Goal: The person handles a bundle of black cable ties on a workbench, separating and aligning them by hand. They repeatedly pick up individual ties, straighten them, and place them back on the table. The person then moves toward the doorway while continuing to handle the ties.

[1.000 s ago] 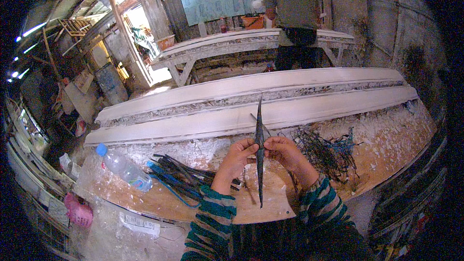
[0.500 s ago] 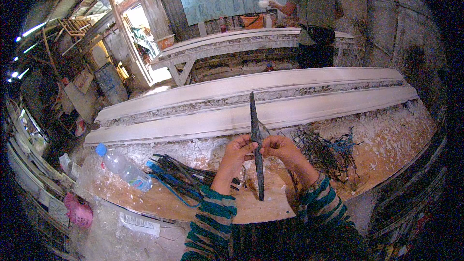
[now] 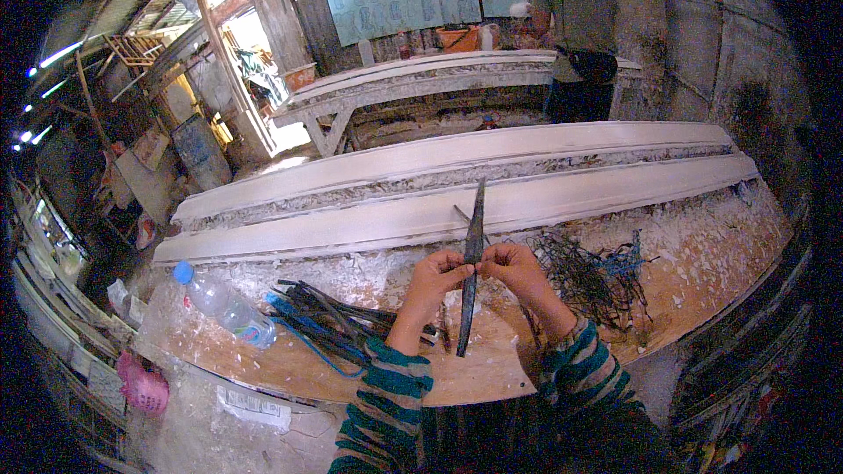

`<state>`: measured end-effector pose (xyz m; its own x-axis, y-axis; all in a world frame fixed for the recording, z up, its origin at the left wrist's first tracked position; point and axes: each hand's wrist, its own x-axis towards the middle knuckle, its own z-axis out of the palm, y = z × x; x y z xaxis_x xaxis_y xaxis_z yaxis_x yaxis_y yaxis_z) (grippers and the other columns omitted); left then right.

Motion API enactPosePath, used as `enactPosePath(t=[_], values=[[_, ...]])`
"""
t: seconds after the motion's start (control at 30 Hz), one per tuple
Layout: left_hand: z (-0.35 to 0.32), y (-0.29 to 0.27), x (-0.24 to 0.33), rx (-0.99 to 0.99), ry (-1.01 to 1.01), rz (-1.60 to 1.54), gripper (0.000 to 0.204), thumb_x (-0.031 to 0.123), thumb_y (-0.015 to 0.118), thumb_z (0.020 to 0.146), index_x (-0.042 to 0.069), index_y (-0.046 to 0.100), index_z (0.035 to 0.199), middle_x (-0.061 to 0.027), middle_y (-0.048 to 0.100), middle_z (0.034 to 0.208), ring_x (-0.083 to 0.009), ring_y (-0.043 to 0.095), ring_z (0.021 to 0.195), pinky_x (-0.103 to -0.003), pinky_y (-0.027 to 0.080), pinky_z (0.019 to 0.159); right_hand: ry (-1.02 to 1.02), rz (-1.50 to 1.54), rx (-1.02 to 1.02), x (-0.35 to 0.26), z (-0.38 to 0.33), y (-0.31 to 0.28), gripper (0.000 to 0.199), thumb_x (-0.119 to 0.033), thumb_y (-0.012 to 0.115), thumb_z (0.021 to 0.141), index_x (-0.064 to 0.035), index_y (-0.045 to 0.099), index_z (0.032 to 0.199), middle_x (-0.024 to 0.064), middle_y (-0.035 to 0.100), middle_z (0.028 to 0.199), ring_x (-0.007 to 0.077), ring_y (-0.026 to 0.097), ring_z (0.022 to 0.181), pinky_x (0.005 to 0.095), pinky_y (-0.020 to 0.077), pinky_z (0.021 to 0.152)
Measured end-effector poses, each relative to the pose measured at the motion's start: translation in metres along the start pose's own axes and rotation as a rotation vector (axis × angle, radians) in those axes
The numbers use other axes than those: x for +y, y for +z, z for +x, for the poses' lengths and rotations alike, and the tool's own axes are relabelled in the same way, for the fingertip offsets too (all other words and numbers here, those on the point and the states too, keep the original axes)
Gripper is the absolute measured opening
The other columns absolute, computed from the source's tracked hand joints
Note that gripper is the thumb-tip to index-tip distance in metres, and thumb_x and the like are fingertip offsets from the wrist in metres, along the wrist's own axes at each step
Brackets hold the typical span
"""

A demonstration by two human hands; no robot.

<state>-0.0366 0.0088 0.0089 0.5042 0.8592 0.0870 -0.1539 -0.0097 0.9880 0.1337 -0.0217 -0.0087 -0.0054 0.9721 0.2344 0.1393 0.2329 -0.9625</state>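
Observation:
Between my hands stands a long dark flat strip (image 3: 477,224), widest at the middle and narrowing toward both ends. My left hand (image 3: 432,283) pinches its middle from the left, thumb across the edge. From the right, my right hand (image 3: 520,270) pinches the same spot, fingertips close to the left thumb. A thin dark strand (image 3: 462,213) sticks up just left of the strip's upper half. Left of my left wrist lies a bundle of black and blue strips (image 3: 329,314). Beyond my right hand is a tangle of thin black strands (image 3: 587,281).
A clear plastic bottle (image 3: 224,307) with a blue cap lies on the wooden board (image 3: 483,377). Two long white moulded lengths (image 3: 351,226) stretch across the bench. Behind, a person (image 3: 575,26) stands at another bench (image 3: 395,88). A pink bag (image 3: 143,384) is low at left.
The strip has tilted, its top swinging right and its lower end left, and shows a twist at the middle. At the far bench, the person has turned and drawn the hand in.

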Motion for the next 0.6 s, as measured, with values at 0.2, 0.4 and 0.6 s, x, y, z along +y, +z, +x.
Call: enactPosePath(t=[0.2,0.4,0.6], values=[[0.0006,0.0,-0.0011,0.032,0.018,-0.001,0.009,0.008,0.063,0.077,0.002,0.059,0.081,-0.0023,0.06,0.074,-0.0078,0.055,0.065,-0.02,0.046,0.059,0.009,-0.188,0.002,-0.0041,-0.0029,-0.0006,0.016,-0.021,0.065,0.073,-0.0054,0.06,0.069,0.0005,0.056,0.061,0.0088,0.048,0.056,0.0261,0.0396,0.053],[0.0002,0.0008,-0.0004,0.046,0.112,0.18,0.01,0.009,0.065,0.076,0.001,0.06,0.079,-0.0013,0.059,0.07,-0.0069,0.054,0.062,-0.02,0.045,0.057,-0.016,-0.177,0.057,-0.0019,-0.0034,0.0021,0.016,-0.019,0.063,0.073,-0.0045,0.059,0.068,0.0008,0.054,0.058,0.0086,0.047,0.055,0.0264,0.0389,0.052],[-0.0014,0.0054,0.0014,0.105,0.205,0.451,0.011,0.009,0.064,0.076,-0.001,0.06,0.081,-0.0022,0.058,0.068,-0.0077,0.054,0.06,-0.022,0.045,0.053,-0.078,-0.225,0.107,0.001,-0.0036,0.0037,0.016,-0.018,0.063,0.072,-0.0034,0.058,0.068,0.0019,0.054,0.057,0.0088,0.046,0.054,0.0262,0.0388,0.051]])
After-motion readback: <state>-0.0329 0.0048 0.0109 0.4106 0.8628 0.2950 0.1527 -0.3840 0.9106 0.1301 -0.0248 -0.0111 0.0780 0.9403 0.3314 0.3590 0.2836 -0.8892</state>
